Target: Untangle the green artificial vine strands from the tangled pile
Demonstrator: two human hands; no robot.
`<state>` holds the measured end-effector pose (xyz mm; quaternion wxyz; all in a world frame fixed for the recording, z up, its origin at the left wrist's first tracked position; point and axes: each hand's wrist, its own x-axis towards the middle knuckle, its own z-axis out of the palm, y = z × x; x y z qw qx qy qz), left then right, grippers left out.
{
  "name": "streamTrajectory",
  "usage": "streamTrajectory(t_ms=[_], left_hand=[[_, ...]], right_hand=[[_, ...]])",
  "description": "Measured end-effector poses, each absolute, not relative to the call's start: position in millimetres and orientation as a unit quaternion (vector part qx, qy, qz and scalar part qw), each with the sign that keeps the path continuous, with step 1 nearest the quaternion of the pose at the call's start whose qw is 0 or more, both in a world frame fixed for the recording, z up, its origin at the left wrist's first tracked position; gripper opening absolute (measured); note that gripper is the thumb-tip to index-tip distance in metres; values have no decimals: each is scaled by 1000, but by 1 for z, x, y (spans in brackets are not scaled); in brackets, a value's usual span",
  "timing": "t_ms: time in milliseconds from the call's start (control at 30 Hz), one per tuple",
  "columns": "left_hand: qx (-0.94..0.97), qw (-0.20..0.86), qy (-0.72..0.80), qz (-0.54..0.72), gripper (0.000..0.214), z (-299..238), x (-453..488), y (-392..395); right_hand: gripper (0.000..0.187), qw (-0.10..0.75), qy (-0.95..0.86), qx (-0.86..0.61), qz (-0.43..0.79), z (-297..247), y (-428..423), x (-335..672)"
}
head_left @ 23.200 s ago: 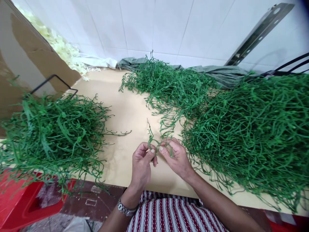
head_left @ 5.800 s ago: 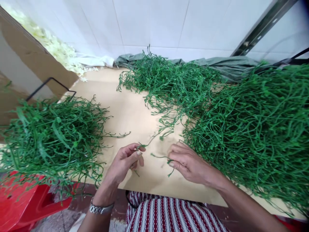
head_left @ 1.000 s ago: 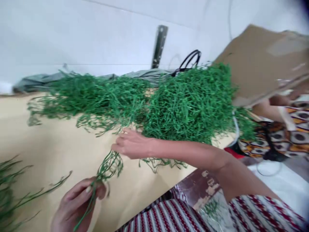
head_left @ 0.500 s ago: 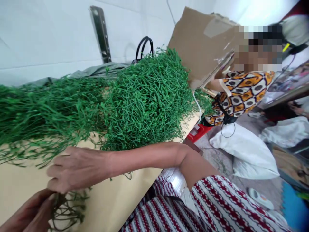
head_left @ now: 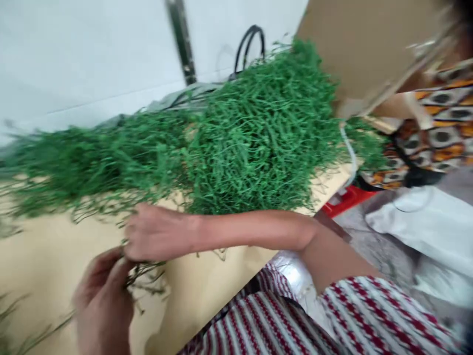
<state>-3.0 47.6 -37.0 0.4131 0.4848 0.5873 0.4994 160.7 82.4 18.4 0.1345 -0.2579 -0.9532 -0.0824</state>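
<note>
— The left hand (head_left: 103,298), nearest the lens at lower left: what is its state?

— Its thumb and fingers are curled tight about a small sprig of thin green plastic stems (head_left: 148,273), at the sprig's left end. Motion blur softens the fingertips.

— And the right hand (head_left: 158,234)?

— It lies palm-down just above and to the right of the left one, touching it, with its forearm reaching in from the right. Its fingers fold down onto the sprig. The back of the hand hides the tips, so whether they pinch the sprig or merely rest on it cannot be told.

— How does the sprig lie?

— Its long axis runs roughly left to right, low over the beige flat tabletop (head_left: 207,291). It trails rightward from the left hand's grip and passes under the right hand. Both hands meet it.

— What room is there about it?

— Bare board lies to the left and toward the body. The table's near edge runs to the lower right of the sprig, above a red-and-white striped garment (head_left: 295,325).

— And farther off?

— Just beyond the right forearm rises a tall heap of tangled green plastic stems (head_left: 258,133). A lower spread of like stems (head_left: 84,162) runs left of it. Behind these stand a white tiled wall (head_left: 74,54), a dark metal strip (head_left: 181,39) and a brown cardboard sheet (head_left: 362,44). At far right is a co-worker's orange-and-black patterned garment (head_left: 443,128).
</note>
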Motion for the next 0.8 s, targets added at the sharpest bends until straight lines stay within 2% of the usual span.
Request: streamTrajectory(t_ms=[67, 133, 267, 433, 667, 800], left_hand=[[423, 519, 553, 496, 21, -39, -2, 47], [400, 567, 537, 480, 20, -39, -2, 45], [324, 549, 527, 562, 14, -40, 2, 35], [312, 543, 497, 601, 14, -44, 8, 20], [427, 594, 458, 504, 31, -50, -18, 14], [437, 618, 471, 454, 30, -45, -27, 23]], right_hand=[[22, 128, -960, -236, -76, 17, 83, 165], [18, 117, -967, -215, -69, 14, 84, 169], [16, 105, -969, -219, -42, 9, 87, 171], [13, 109, -963, -243, -29, 11, 83, 172], [15, 106, -969, -218, -46, 14, 77, 173], [20, 104, -975, -191, -46, 13, 76, 172]])
